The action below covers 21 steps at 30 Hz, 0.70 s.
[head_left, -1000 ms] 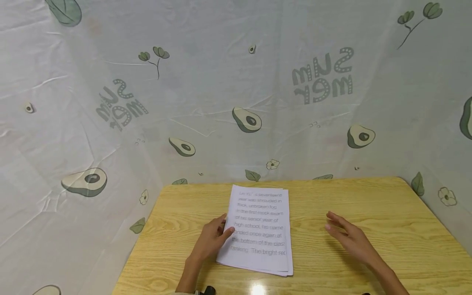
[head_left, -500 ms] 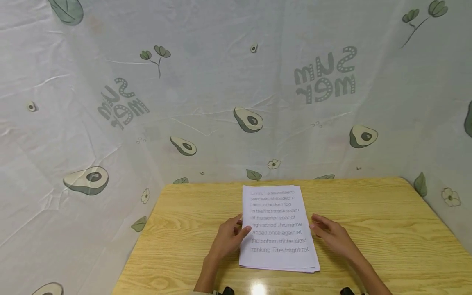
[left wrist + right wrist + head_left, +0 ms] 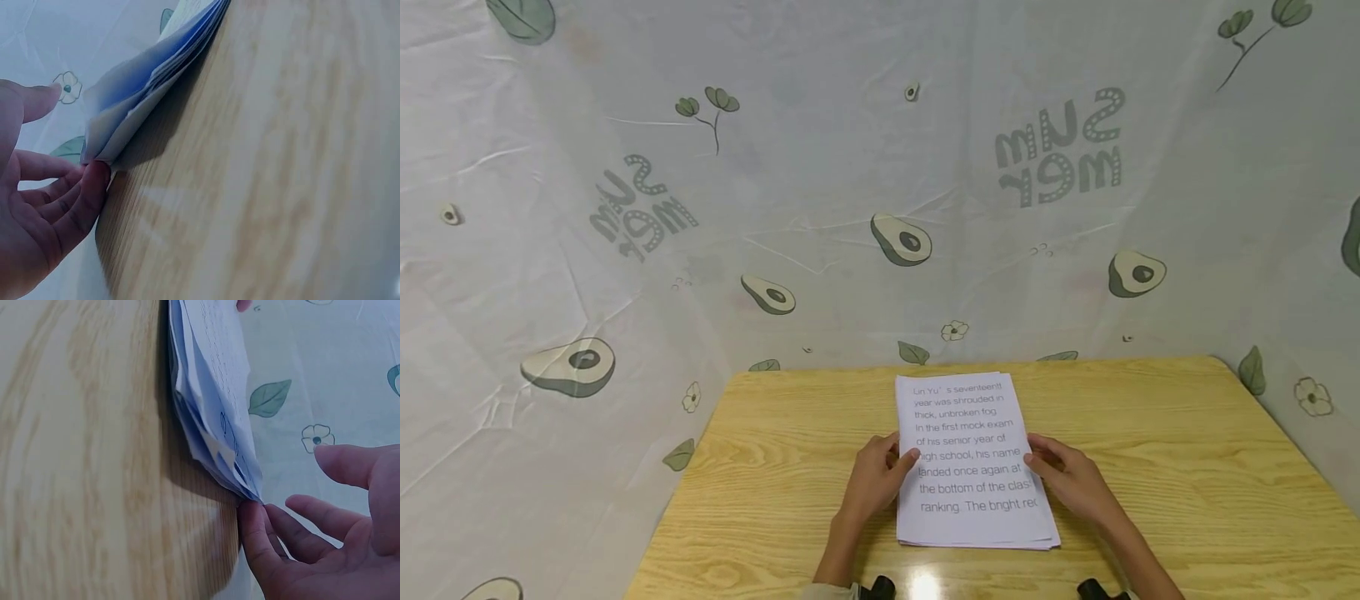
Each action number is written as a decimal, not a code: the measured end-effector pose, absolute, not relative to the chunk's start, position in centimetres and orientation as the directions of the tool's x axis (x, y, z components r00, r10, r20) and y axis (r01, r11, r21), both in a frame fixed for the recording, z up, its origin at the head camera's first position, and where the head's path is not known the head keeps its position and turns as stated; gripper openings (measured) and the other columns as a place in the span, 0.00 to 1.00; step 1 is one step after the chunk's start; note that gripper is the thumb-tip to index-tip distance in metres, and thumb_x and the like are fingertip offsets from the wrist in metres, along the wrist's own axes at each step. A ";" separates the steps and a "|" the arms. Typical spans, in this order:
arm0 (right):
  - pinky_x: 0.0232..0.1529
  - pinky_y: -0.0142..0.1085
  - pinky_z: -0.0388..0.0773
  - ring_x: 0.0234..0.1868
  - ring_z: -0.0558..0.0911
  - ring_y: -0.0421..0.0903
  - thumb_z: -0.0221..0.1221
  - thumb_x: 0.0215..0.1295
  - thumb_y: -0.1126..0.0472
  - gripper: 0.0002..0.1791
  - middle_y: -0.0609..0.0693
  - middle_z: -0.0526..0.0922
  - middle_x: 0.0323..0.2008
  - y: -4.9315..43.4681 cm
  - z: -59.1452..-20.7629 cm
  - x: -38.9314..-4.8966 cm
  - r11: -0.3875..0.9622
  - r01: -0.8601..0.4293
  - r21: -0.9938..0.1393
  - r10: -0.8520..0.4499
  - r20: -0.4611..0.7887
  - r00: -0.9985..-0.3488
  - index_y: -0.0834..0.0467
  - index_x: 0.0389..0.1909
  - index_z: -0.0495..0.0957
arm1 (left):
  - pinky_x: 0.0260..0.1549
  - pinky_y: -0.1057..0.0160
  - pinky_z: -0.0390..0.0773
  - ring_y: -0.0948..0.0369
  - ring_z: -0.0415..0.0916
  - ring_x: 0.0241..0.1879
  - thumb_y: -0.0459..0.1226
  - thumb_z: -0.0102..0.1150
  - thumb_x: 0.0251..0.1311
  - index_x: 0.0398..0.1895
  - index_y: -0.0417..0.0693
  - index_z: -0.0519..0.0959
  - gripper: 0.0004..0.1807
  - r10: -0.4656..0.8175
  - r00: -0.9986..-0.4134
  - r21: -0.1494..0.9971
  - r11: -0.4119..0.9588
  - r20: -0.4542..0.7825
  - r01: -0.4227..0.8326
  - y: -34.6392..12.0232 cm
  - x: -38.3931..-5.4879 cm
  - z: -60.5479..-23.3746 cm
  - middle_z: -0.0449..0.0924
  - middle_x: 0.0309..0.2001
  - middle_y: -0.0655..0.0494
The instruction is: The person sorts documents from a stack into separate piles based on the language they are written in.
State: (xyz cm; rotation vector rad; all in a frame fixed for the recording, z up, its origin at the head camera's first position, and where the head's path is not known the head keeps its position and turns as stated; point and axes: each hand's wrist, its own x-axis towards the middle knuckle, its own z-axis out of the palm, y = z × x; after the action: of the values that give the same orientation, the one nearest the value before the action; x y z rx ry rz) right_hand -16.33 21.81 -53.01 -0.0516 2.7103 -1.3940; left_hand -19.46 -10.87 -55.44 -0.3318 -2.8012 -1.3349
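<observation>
A stack of white printed paper sheets [image 3: 970,458] lies on the wooden table, large text facing up and its edges slightly uneven. My left hand [image 3: 876,479] is at the stack's left edge, thumb over the top sheet in the head view. In the left wrist view the fingers [image 3: 94,181] touch the bent edge of the sheets [image 3: 137,87], while the thumb stands apart. On the opposite side my right hand [image 3: 1075,479] meets the right edge. Its fingertips [image 3: 253,515] touch the layered sheets [image 3: 215,406] from below, and its thumb is raised away from them.
The light wooden table [image 3: 1187,467] spreads out on both sides of the stack. Behind and to the left hangs a white curtain [image 3: 820,183] printed with avocados, leaves and mirrored lettering. Dark devices [image 3: 880,587] sit at both wrists.
The stack has shifted right and straightened, with my left hand moving along at its edge. My right hand has come in from the right to the stack's right edge.
</observation>
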 end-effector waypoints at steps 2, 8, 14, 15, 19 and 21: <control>0.53 0.34 0.82 0.64 0.84 0.62 0.61 0.80 0.52 0.33 0.67 0.83 0.65 21.7 -53.0 -16.3 0.577 0.017 -0.817 -0.068 -0.068 -0.995 0.69 0.75 0.70 | 0.30 0.69 0.75 0.65 0.71 0.36 0.51 0.63 0.75 0.60 0.50 0.85 0.20 0.174 -0.979 0.750 0.631 0.110 0.196 -10.7 -19.6 -55.5 0.78 0.39 0.58; 0.49 0.30 0.81 0.62 0.84 0.59 0.62 0.78 0.55 0.30 0.66 0.84 0.62 21.6 -53.3 -16.4 0.565 0.014 -0.825 -0.062 -0.059 -0.996 0.68 0.73 0.73 | 0.29 0.69 0.69 0.64 0.68 0.34 0.51 0.66 0.73 0.64 0.41 0.84 0.27 0.158 -0.981 0.729 0.658 0.113 0.190 -10.3 -19.5 -55.3 0.74 0.37 0.56; 0.49 0.30 0.80 0.61 0.84 0.59 0.63 0.78 0.56 0.28 0.66 0.85 0.62 21.6 -53.5 -16.6 0.579 0.006 -0.815 -0.054 -0.046 -0.997 0.68 0.71 0.76 | 0.30 0.69 0.68 0.63 0.68 0.34 0.50 0.67 0.72 0.67 0.38 0.81 0.30 0.152 -0.983 0.736 0.653 0.103 0.178 -10.3 -19.4 -55.1 0.74 0.38 0.54; 0.49 0.31 0.80 0.61 0.84 0.59 0.63 0.77 0.56 0.28 0.66 0.85 0.62 21.7 -53.5 -16.6 0.583 0.005 -0.812 -0.051 -0.043 -0.998 0.68 0.71 0.76 | 0.30 0.69 0.69 0.63 0.68 0.34 0.50 0.67 0.72 0.67 0.38 0.81 0.30 0.153 -0.983 0.736 0.653 0.101 0.177 -10.3 -19.5 -55.1 0.75 0.38 0.54; 0.50 0.32 0.79 0.58 0.85 0.57 0.64 0.77 0.56 0.27 0.65 0.86 0.60 21.8 -53.4 -16.8 0.602 -0.006 -0.798 -0.043 -0.025 -0.999 0.67 0.70 0.77 | 0.31 0.69 0.70 0.63 0.69 0.35 0.49 0.67 0.72 0.61 0.38 0.84 0.26 0.156 -0.983 0.736 0.654 0.096 0.175 -10.6 -19.7 -55.1 0.76 0.38 0.53; 0.50 0.32 0.79 0.58 0.85 0.57 0.64 0.76 0.57 0.27 0.64 0.87 0.59 21.8 -53.4 -16.8 0.611 -0.007 -0.791 -0.038 -0.021 -0.999 0.67 0.70 0.77 | 0.31 0.69 0.70 0.63 0.69 0.35 0.48 0.68 0.72 0.57 0.38 0.85 0.23 0.158 -0.982 0.726 0.663 0.103 0.182 -10.8 -19.8 -55.1 0.77 0.38 0.52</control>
State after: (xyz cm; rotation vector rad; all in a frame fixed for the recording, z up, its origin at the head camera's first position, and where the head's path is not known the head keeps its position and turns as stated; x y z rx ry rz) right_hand -16.82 21.76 -53.40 -0.0383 2.7881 -1.3694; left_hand -19.81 -10.76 -55.09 -0.2904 -2.8363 -1.2446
